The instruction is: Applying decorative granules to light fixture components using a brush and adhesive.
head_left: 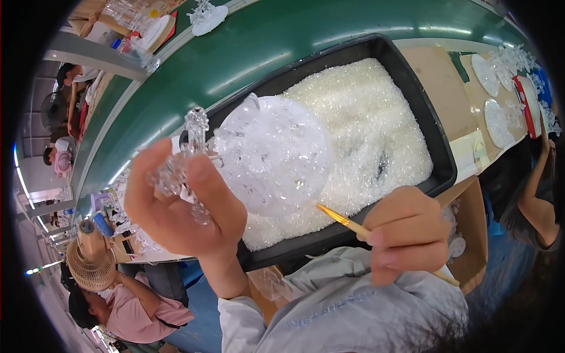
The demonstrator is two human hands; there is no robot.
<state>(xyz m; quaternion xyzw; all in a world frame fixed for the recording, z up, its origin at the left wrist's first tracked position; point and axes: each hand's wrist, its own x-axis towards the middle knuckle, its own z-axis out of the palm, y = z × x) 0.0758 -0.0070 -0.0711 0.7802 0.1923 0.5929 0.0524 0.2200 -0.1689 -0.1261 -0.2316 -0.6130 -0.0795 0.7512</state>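
Observation:
My left hand (176,206) is raised over the near left corner of a black tray (438,147) and holds a clear crystal ornament (268,153), a round disc with a small branched piece sticking up beside my fingers. My right hand (409,232) pinches a thin golden stick (338,216) whose tip points at the lower edge of the disc. The tray is filled with small clear crystal bits (365,117).
A green conveyor belt (247,47) runs behind the tray. More crystal pieces on white discs (497,120) lie at the right on a brown bench. A cardboard box (474,235) stands under my right hand. Other people sit at the left and right.

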